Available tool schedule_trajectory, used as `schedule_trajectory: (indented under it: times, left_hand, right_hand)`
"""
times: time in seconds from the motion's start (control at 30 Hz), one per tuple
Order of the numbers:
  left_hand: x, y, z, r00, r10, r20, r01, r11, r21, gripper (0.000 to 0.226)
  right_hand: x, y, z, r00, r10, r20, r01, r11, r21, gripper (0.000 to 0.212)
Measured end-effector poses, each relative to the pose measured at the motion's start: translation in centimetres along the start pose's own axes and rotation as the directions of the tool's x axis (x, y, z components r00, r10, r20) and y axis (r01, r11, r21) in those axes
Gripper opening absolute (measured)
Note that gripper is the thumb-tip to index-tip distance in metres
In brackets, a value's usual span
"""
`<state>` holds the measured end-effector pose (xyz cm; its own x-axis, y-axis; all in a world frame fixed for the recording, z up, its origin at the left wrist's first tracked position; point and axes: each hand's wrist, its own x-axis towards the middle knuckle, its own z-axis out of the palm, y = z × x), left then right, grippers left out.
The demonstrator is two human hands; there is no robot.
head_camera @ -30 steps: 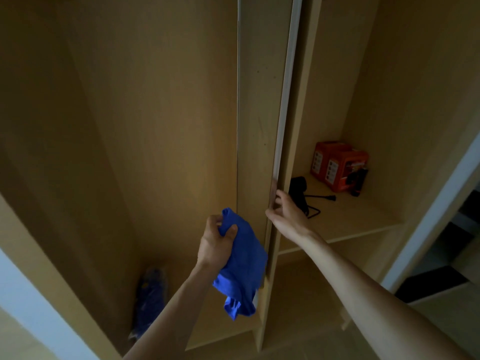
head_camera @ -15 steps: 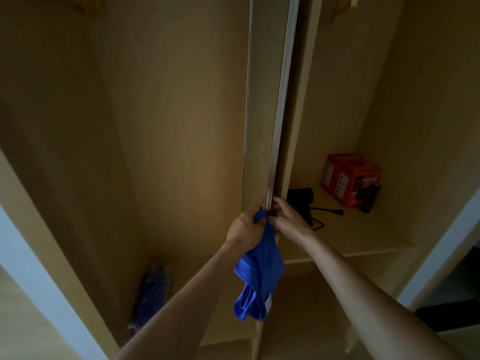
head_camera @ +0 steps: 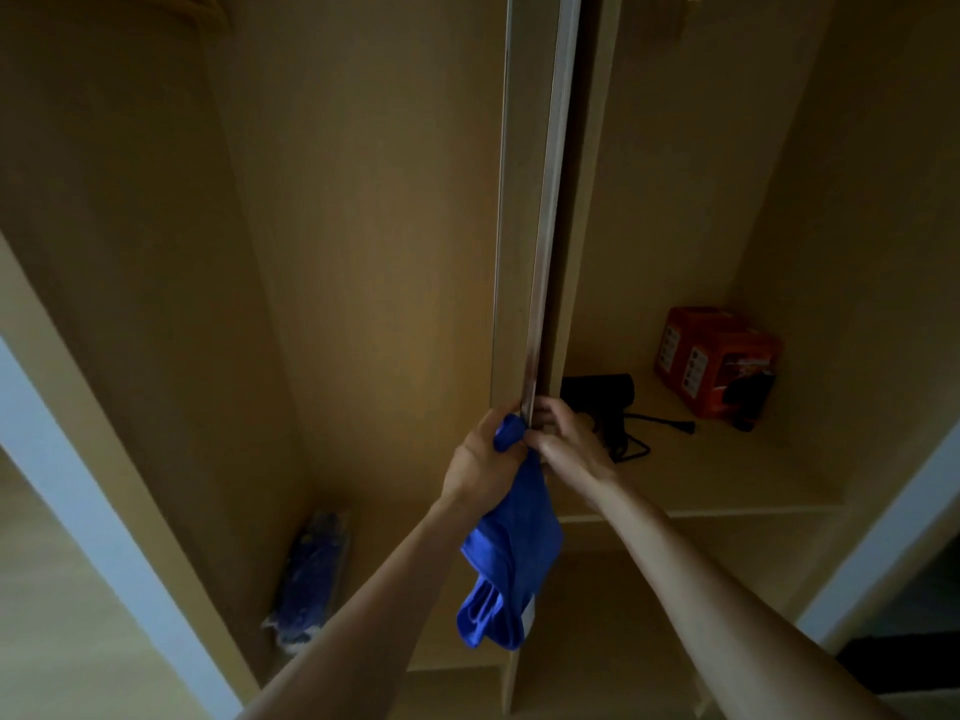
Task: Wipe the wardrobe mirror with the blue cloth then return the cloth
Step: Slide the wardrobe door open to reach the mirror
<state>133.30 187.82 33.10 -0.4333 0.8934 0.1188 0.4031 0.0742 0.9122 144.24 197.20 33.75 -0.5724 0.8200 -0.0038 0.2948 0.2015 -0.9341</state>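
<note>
My left hand [head_camera: 483, 459] grips the top of the blue cloth [head_camera: 511, 563], which hangs down in folds below it. Both hands meet at the metal edge of the pull-out mirror panel [head_camera: 543, 226], which stands edge-on in the middle of the open wardrobe. My right hand [head_camera: 569, 444] has its fingers curled round that metal edge at about shelf height, touching the cloth. The mirror's glass face is hidden from this angle.
A wooden shelf [head_camera: 727, 480] to the right holds a black hair dryer [head_camera: 602, 402] with its cord and a red box [head_camera: 719, 361]. A blue-patterned bundle [head_camera: 309, 574] leans in the left compartment's bottom corner. White door frames [head_camera: 78, 491] stand at both sides.
My left hand rose with the cloth from below and left to the panel's edge, meeting my right hand there. The view tilted upward.
</note>
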Motion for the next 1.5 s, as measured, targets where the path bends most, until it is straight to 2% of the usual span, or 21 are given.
schedule_trajectory:
  times: [0.3, 0.67, 0.8, 1.13, 1.5]
  left_hand:
    - [-4.0, 0.6, 1.2, 0.997, 0.026, -0.074, -0.027, 1.0, -0.007, 0.042]
    - [-9.2, 1.0, 2.6, 0.985, 0.041, -0.166, -0.041, 0.999, 0.003, 0.038]
    - [-11.1, 1.3, 2.6, 0.986, 0.042, -0.161, -0.043, 0.999, -0.008, 0.039]
    - [-13.1, 1.9, 2.4, 0.991, 0.054, -0.123, -0.057, 0.998, -0.024, 0.033]
    - [-14.9, 2.0, 2.7, 0.993, 0.078, -0.087, -0.083, 0.995, -0.059, 0.027]
  right_hand:
    - [-3.6, 0.8, -0.5, 0.998, -0.068, -0.017, 0.066, 0.993, -0.094, 0.035]
    - [-8.0, 1.7, -0.7, 0.992, -0.128, 0.008, 0.128, 0.989, -0.073, 0.034]
    - [-9.7, 1.7, -0.9, 0.989, -0.149, 0.025, 0.15, 0.985, -0.079, 0.026]
    - [-12.4, 1.4, -0.8, 0.989, -0.143, -0.038, 0.139, 0.985, -0.1, 0.027]
    - [-14.9, 2.0, -1.2, 0.983, -0.173, -0.067, 0.163, 0.978, -0.132, 0.018]
